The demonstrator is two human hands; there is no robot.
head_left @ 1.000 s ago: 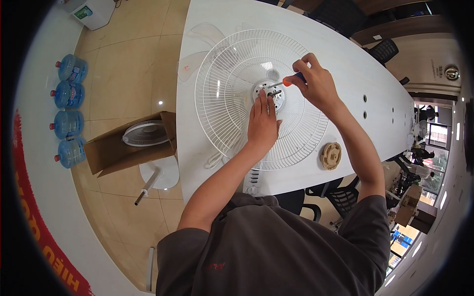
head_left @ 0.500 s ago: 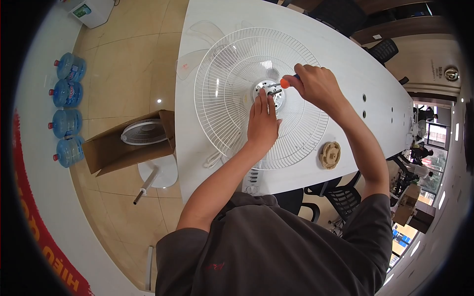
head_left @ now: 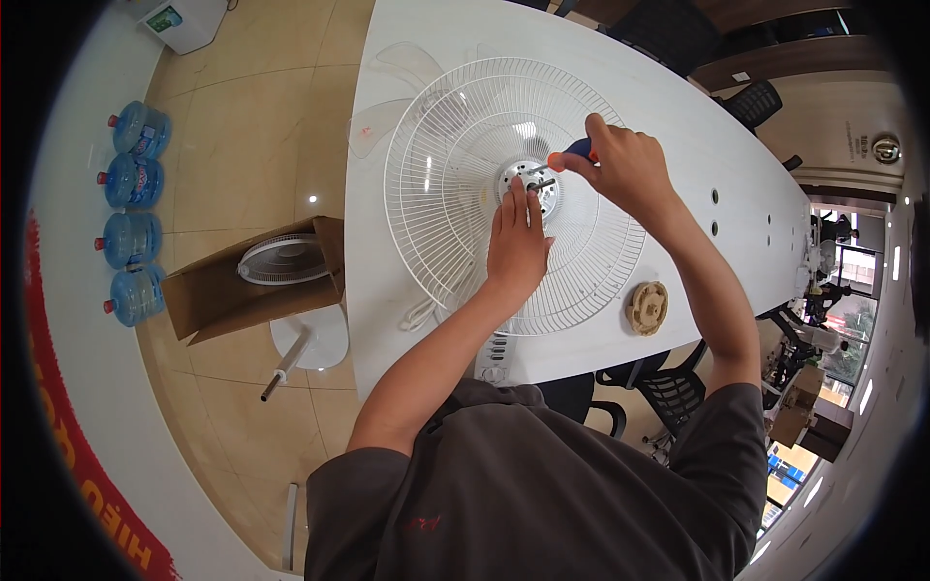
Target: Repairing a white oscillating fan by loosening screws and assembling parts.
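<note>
A white wire fan guard (head_left: 436, 223) lies on the white table (head_left: 697, 155), its metal hub (head_left: 547, 201) in the middle with a short shaft pointing up to the right. My left hand (head_left: 518, 237) rests on the guard, fingers stretched up to the hub beside the shaft, partly hiding it. My right hand (head_left: 625, 169) is closed on a screwdriver (head_left: 579, 151) with a blue and orange handle, its metal blade angled down-left to the hub. Clear fan blades (head_left: 373, 131) lie under and beside the guard's upper left.
A control base (head_left: 492, 358) and cord (head_left: 418, 310) lie below the guard; a beige moulded piece (head_left: 647, 308) is to its right. A cardboard box (head_left: 208, 305), stand (head_left: 315, 339) and water bottles (head_left: 131, 242) are on the floor left. Chairs (head_left: 668, 392) border the table; several people (head_left: 833, 228) are far right.
My right hand's fingers and wrist have shifted around the screwdriver handle, uncovering more of its blue part than half a second ago. My left hand stays at the hub.
</note>
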